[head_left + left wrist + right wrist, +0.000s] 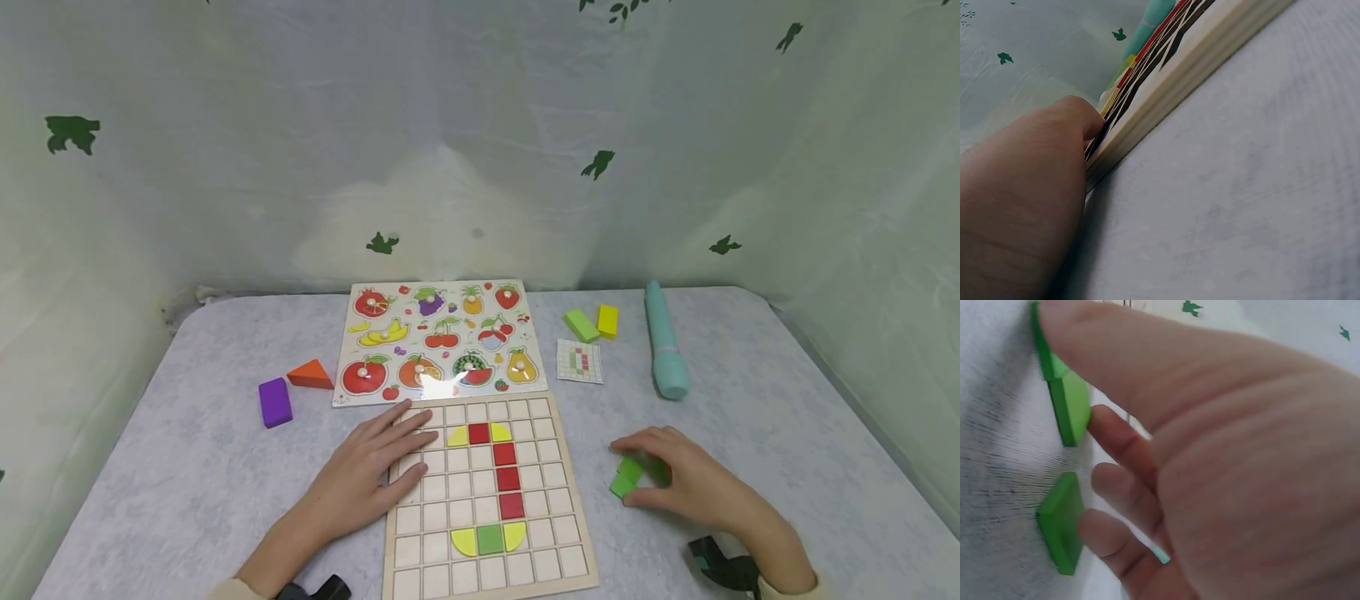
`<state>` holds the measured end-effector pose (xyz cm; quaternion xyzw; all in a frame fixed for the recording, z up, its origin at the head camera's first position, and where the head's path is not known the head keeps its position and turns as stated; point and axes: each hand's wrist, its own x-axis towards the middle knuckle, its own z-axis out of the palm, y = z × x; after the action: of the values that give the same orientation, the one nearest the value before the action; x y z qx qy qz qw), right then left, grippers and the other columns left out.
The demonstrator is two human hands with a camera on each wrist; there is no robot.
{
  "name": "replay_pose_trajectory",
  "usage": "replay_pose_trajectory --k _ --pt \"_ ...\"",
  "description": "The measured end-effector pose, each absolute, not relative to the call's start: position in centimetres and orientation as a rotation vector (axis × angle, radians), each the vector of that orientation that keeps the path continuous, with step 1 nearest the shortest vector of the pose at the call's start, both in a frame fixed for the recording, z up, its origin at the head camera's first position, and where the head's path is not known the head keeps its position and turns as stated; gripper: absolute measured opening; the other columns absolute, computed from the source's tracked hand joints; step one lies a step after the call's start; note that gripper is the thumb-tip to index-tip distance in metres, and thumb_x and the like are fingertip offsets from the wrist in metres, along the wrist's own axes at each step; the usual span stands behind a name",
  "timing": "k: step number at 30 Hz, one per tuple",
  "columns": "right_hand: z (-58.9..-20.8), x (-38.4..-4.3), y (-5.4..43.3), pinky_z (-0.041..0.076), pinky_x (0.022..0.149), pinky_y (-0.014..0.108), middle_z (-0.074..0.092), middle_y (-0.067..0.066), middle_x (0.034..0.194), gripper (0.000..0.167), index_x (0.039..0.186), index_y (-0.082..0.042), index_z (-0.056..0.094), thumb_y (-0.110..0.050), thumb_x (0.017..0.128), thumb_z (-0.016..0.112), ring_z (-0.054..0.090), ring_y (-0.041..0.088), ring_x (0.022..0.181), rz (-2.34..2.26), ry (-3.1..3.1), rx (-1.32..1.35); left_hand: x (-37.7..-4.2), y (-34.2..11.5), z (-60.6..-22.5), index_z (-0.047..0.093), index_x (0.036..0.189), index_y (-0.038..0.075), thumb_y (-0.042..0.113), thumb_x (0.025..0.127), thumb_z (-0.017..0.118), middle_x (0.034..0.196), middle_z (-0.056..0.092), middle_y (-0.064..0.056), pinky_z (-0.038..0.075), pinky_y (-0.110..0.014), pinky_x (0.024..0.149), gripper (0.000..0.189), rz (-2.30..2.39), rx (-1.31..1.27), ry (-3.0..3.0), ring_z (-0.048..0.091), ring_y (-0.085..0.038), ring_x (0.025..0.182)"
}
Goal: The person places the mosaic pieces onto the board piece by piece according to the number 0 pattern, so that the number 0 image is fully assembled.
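Note:
My left hand (367,471) rests on the left edge of a wooden grid board (588,575), fingers spread and nearly straight. Red square tiles (507,479), yellow quarter-round tiles (463,542) and a green square tile (490,539) sit in the board's cells. Right of the board, my right hand (693,479) arches over green tiles (627,477) on the table. Two lie joined between thumb and forefinger, which stand apart; another green tile (1063,525) lies under the other fingers. In the right wrist view my thumb touches the uppermost tile; the forefinger is hidden there.
Behind the grid board lies a fruit puzzle board (442,392). To the left are a purple block (275,403) and an orange triangular block (311,375). At the back right are a pattern card (580,362), a light green block (582,325), a yellow block (607,321) and a teal bottle-shaped object (666,350).

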<state>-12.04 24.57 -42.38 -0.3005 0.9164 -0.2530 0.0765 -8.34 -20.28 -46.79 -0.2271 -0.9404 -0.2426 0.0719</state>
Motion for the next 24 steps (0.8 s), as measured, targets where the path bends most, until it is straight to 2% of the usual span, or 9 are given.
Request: replay_pose_trajectory --k 4,10,17,24 --pt "-42.9 -12.1 24.2 0.052 0.084 0.028 0.069 -0.010 0.119 0.046 0.125 -0.022 0.070 -0.040 0.085 0.084 0.059 0.006 0.102 -0.802 2.776 -0.947 -8.3 -20.3 -46.7 0.065 0.141 0.028 0.040 0.097 0.070 0.158 0.048 0.011 0.037 -0.058 0.117 0.046 -0.733 -0.682 -2.831 0.032 -0.023 0.155" --pt "-43.4 -12.0 23.0 0.055 0.085 0.030 0.068 -0.014 0.114 0.029 0.114 -0.026 0.076 -0.024 0.087 0.084 0.060 0.006 0.102 -0.801 2.843 -0.986 -8.3 -20.3 -46.8 0.064 0.142 0.029 0.040 0.097 0.069 0.158 0.048 0.011 0.037 -0.058 0.116 0.046 -0.733 -0.686 -2.830 0.031 -0.022 0.155" --pt "-43.6 -12.0 21.9 0.056 0.082 0.029 0.071 -0.015 0.110 0.031 0.116 -0.023 0.076 -0.021 0.086 0.085 0.061 0.004 0.098 -0.733 2.946 -0.928 -8.4 -20.3 -46.9 0.064 0.142 0.030 0.040 0.097 0.070 0.158 0.048 0.011 0.038 -0.058 0.116 0.047 -0.734 -0.685 -2.830 0.031 -0.022 0.155" --pt "-43.8 -11.8 21.2 0.050 0.074 0.024 0.073 -0.014 0.112 0.036 0.121 -0.021 0.075 -0.015 0.086 0.085 0.056 0.003 0.092 -0.792 2.959 -0.913 -8.4 -20.3 -46.9 0.064 0.142 0.029 0.040 0.097 0.070 0.158 0.048 0.012 0.038 -0.058 0.116 0.047 -0.740 -0.687 -2.824 0.031 -0.022 0.155"
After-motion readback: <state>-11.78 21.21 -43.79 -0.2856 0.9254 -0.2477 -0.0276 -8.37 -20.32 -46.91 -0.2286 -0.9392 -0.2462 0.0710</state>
